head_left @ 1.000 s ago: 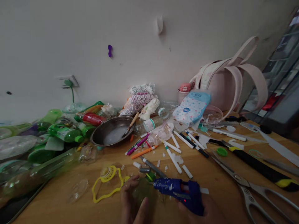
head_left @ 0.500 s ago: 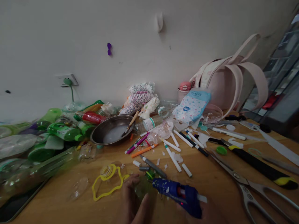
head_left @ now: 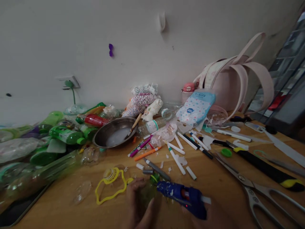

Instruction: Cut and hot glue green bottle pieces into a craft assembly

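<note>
the left hand is seen at the lower edge of the view, curled closed around a small greenish clear plastic piece that is kept low over the wooden counter. the piece is blurred, so its exact shape cannot be told. the right hand is only partly in view at the bottom; it is wrapped around the handle of a blue glue gun, whose body is spotted with white. the gun is pointed to the left, and its nozzle is brought right up to the plastic piece, between the two hands; whether the tip is touching cannot be told.

just left of the left hand a yellow plastic loop is laid flat on the counter. a grey marker is found just behind the glue gun, with white and coloured markers scattered beyond it. a metal pan is set further back, and a brush is leaned on its rim. green bottles are piled at the left. large scissors and a black-and-yellow knife are laid at the right, with a green cap near them. a pink bag and a dotted wipes pack are stood against the wall.
</note>
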A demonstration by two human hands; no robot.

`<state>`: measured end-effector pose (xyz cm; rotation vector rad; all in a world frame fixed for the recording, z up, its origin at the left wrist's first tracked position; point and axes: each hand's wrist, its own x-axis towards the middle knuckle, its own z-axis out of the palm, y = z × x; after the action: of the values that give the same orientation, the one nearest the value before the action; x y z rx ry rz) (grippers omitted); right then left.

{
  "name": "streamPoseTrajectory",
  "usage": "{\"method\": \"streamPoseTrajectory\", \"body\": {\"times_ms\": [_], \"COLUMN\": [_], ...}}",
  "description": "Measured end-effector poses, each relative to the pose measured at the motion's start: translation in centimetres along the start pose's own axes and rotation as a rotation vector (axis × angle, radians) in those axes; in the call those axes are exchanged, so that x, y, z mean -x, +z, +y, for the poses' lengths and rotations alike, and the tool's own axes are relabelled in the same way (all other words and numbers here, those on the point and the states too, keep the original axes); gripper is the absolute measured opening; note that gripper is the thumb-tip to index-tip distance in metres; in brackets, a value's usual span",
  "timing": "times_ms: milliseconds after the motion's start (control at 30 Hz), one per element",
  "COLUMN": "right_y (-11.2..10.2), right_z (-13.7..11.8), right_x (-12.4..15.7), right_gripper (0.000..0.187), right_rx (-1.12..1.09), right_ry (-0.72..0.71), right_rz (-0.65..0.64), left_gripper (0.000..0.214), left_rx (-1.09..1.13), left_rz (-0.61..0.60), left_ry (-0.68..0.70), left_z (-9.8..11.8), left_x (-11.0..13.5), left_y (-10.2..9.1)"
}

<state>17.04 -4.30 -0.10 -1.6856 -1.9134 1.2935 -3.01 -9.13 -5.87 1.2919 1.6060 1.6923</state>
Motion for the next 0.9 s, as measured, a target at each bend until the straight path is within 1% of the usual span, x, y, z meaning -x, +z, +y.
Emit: {"method": "streamPoseTrajectory", "body": {"times_ms": [33, 133, 167, 267, 333, 400, 500, 600, 667, 767, 900], "right_y": [-0.1, -0.2, -0.1, 0.1, 0.2, 0.2, 0.1, 0.3, 0.5, 0.9, 0.9], "right_z": [-0.3, -1.0, -0.9, -0.3, 0.1, 0.4, 0.7, 1.2, 1.7, 2.2, 2.3], "right_x": [0.0, -0.1, -0.2, -0.4, -0.5, -0.5, -0.5, -0.7, -0.8, -1.0, -1.0], "right_gripper": [0.022, 0.019, 0.020, 0.030, 0.034, 0.034, 0.036, 0.037, 0.032, 0.030, 0.026], "right_rx": [0.004, -0.008, -0.019, -0.077, -0.114, -0.127, -0.146, -0.171, -0.139, -0.105, -0.083], "right_ry": [-0.003, -0.021, -0.022, -0.046, -0.049, -0.032, -0.069, -0.067, -0.044, -0.055, -0.077], "right_rz": [-0.005, -0.041, -0.041, -0.006, 0.018, 0.039, 0.028, 0.006, 0.014, -0.001, 0.005], "left_gripper": [0.024, 0.024, 0.025, 0.032, 0.035, 0.036, 0.032, 0.031, 0.032, 0.035, 0.035], "left_rx": [-0.030, -0.102, -0.112, -0.092, -0.041, 0.006, 0.010, -0.071, -0.118, -0.153, -0.221], "left_rz": [-0.014, -0.164, -0.159, -0.083, -0.099, -0.114, -0.024, 0.018, 0.030, 0.020, 0.004], "left_ry": [0.026, 0.039, 0.031, -0.034, -0.110, -0.164, -0.134, -0.096, -0.101, -0.097, -0.032], "left_z": [0.0, -0.2, -0.3, -0.6, -0.3, 0.4, 1.5, 2.3, 2.5, 2.5, 2.2], "left_x": [0.0, -0.1, -0.1, 0.1, 0.5, 0.8, 1.1, 0.9, 0.8, 0.7, 0.9], "left_y": [0.1, -0.3, -0.6, -1.3, -1.3, -1.0, -0.1, 0.2, 0.2, 0.3, 0.9]}}
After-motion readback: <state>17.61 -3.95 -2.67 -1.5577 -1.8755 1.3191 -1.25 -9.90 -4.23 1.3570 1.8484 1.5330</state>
